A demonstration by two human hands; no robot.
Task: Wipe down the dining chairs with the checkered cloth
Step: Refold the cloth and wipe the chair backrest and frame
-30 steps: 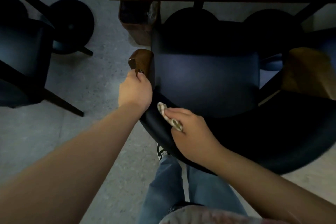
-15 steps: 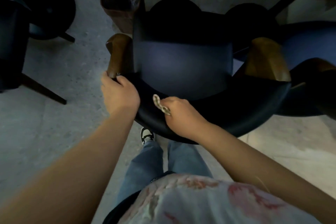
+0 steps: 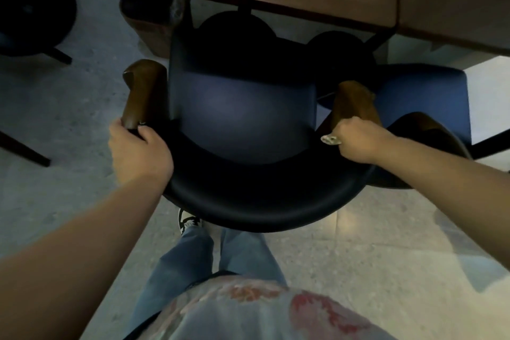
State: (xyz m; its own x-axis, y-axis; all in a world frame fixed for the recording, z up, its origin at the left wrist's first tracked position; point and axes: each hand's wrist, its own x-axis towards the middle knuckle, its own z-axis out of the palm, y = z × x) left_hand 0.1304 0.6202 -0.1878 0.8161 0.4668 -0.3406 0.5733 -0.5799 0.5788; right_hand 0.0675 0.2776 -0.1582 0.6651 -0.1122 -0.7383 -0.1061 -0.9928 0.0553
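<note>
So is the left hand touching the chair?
Touching. The head view shows the left hand with fingers curled round the chair where its wooden left armrest meets the dark backrest.

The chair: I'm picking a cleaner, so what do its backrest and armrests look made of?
Backrest: likely smooth leather or vinyl, black, faint sheen along its padded curve. Armrests: apparently varnished brown wood, with glossy highlights.

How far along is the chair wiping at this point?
Nothing shows as finished; no surface looks visibly wiped. In hand: the right hand grips the bunched checkered cloth by the right wooden armrest, while the left hand holds the chair at its left armrest. Left: the neighbouring chair, apparently untouched.
</note>
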